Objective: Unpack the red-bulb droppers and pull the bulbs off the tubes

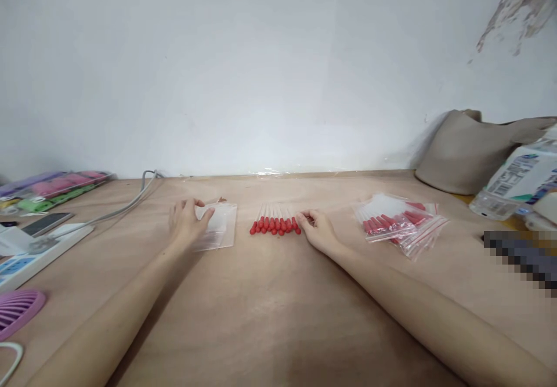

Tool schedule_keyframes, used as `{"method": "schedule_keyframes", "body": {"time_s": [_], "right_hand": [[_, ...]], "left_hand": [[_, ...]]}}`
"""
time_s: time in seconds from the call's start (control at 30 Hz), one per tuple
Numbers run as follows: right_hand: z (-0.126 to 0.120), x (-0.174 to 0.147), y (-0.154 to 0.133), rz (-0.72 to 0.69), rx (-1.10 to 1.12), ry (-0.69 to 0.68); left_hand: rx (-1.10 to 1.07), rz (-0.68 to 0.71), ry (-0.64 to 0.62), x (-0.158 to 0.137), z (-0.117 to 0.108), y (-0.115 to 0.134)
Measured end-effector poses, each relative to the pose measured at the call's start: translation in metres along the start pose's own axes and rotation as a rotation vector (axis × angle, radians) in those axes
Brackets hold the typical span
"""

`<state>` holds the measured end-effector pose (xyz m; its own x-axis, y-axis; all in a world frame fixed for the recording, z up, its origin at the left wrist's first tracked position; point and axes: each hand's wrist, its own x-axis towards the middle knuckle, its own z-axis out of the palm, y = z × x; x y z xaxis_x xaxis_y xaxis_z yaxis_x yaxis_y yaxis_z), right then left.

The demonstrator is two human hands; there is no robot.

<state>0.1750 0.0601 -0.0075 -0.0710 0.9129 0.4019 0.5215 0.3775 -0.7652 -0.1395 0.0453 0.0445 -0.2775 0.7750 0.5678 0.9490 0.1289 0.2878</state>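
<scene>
My left hand point(190, 220) is over a small stack of clear plastic zip bags point(224, 230), its thumb and fingers apart. The bags lie flat, partly covered by that hand. In the middle of the table is a row of thin pale sticks with red bulb-shaped ends point(274, 224), the red ends facing me. My right hand point(319, 229) rests at the right end of this row. Its fingers are curled with a gap between them, and its fingertips touch or nearly touch the outermost red ends.
Filled zip bags point(395, 221) with red-ended sticks lie in a pile to the right. On the left are a power strip point(52, 250) with a grey cable, a phone point(47, 223) and coloured packets point(65, 184). A grey-brown bag point(461, 152) and a plastic package point(522, 172) stand at the right.
</scene>
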Motion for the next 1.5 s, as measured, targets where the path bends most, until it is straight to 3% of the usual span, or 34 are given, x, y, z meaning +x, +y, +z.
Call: {"method": "schedule_keyframes", "body": {"time_s": [0.13, 0.23, 0.3, 0.37, 0.47, 0.63, 0.8, 0.9, 1.0, 1.07, 1.17, 1.27, 1.4, 1.5], "right_hand": [[-0.013, 0.005, 0.001, 0.033, -0.066, 0.036], [-0.044, 0.008, 0.000, 0.004, -0.126, -0.010], [-0.073, 0.006, -0.001, -0.078, -0.173, -0.117], [-0.104, -0.001, 0.002, -0.273, -0.428, -0.318], [-0.138, -0.018, 0.013, -0.331, -0.761, -0.445], [-0.153, -0.039, 0.037, -0.385, -1.185, -0.253], [-0.154, -0.034, 0.040, -0.365, -1.259, -0.183], [-0.161, -0.027, 0.024, -0.375, -1.290, 0.000], [-0.170, -0.021, -0.003, -0.234, -1.167, 0.292], [-0.172, -0.018, -0.021, -0.145, -0.938, 0.336], [-0.161, -0.016, -0.039, -0.102, -0.344, 0.088], [-0.130, -0.017, -0.044, 0.096, 0.130, -0.240], [-0.080, -0.024, -0.041, 0.359, 0.454, -0.434], [-0.054, -0.034, -0.042, 0.458, 0.555, -0.545]], "left_hand": [[-0.089, 0.318, 0.121, -0.025, -0.005, 0.038], [-0.236, 0.504, 0.031, -0.054, -0.005, 0.065], [-0.298, 0.605, -0.087, -0.072, -0.004, 0.077], [-0.336, 0.677, -0.187, -0.084, -0.004, 0.083], [-0.368, 0.690, -0.255, -0.090, -0.003, 0.084], [-0.388, 0.645, -0.299, -0.085, 0.000, 0.079], [-0.417, 0.644, -0.324, -0.087, 0.000, 0.079], [-0.433, 0.644, -0.321, -0.087, -0.001, 0.080], [-0.446, 0.647, -0.316, -0.087, -0.003, 0.081], [-0.463, 0.645, -0.312, -0.087, -0.003, 0.081], [-0.494, 0.642, -0.306, -0.088, -0.003, 0.082], [-0.526, 0.644, -0.297, -0.089, -0.001, 0.082], [-0.545, 0.655, -0.291, -0.086, -0.002, 0.081], [-0.546, 0.653, -0.278, -0.083, -0.007, 0.082]]}}
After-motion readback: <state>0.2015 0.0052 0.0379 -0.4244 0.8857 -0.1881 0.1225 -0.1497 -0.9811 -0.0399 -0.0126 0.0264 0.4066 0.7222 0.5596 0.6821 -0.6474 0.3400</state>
